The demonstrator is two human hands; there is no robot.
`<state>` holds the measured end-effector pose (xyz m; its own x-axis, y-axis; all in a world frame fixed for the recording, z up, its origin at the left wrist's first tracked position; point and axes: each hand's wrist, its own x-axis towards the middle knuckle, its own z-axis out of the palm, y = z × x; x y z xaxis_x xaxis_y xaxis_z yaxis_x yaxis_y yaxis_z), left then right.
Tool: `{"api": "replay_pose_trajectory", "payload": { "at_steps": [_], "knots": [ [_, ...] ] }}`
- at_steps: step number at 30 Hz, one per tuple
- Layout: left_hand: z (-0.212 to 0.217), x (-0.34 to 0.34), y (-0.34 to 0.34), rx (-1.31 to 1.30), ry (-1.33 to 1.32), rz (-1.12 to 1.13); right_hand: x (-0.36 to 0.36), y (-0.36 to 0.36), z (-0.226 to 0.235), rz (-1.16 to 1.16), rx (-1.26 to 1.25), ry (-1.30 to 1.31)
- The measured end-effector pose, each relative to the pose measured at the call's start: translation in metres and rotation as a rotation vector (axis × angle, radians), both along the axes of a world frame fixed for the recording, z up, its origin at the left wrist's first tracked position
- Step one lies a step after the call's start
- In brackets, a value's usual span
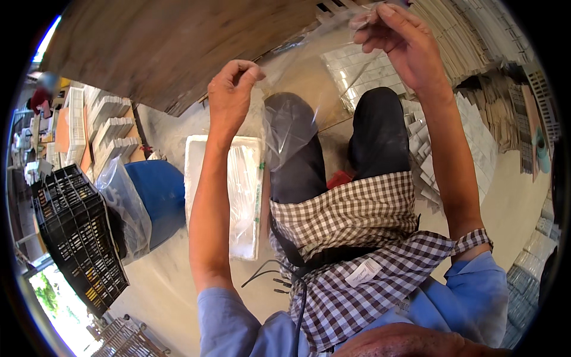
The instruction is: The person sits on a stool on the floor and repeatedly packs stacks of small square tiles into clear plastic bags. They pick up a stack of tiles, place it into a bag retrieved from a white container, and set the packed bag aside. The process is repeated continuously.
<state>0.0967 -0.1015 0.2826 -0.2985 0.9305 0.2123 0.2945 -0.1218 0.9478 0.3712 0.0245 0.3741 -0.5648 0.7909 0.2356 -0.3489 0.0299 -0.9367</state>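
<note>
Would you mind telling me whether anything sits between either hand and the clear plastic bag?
Nothing visible does. The left hand pinches one top edge of the bag and the right hand pinches the other, so both already grip it, holding it spread above the knees.

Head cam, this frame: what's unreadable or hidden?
- Clear bag between left hand and right hand: whether it holds anything is unclear; the film is see-through and glary.
- Right hand's fingers: tips cut off by the top edge.
- White tray: right side hidden by the left forearm.
- Far-left shelves: too small, bent by the fisheye rim.
</note>
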Motion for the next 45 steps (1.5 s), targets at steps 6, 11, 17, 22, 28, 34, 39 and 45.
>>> {"api": "replay_pose_trajectory", "payload": {
  "at_steps": [6, 11, 17, 22, 28, 34, 39, 45],
  "knots": [
    [0.025, 0.020, 0.034, 0.106, -0.032, 0.030, 0.028, 0.015, 0.013, -0.153, 0.019, -0.091],
    [0.038, 0.019, 0.072, 0.177, 0.153, 0.106, 0.055, 0.059, 0.011, -0.281, 0.083, -0.308],
    [0.024, 0.048, 0.127, 0.100, 0.267, 0.008, 0.087, 0.128, -0.029, -0.380, -0.007, -0.365],
    [-0.014, 0.076, 0.184, 0.024, 0.229, -0.056, 0.119, 0.203, -0.076, -0.418, -0.080, -0.535],
    [-0.106, 0.092, 0.254, -0.111, 0.265, -0.167, 0.144, 0.269, -0.159, -0.444, -0.099, -0.644],
    [-0.201, 0.121, 0.308, -0.313, 0.208, -0.297, 0.183, 0.322, -0.261, -0.461, -0.248, -0.798],
    [-0.271, 0.137, 0.334, -0.389, 0.264, -0.338, 0.189, 0.328, -0.333, -0.567, -0.262, -0.802],
    [-0.330, 0.149, 0.350, -0.365, 0.454, -0.329, 0.196, 0.325, -0.400, -0.615, -0.470, -0.595]
  ]
}}
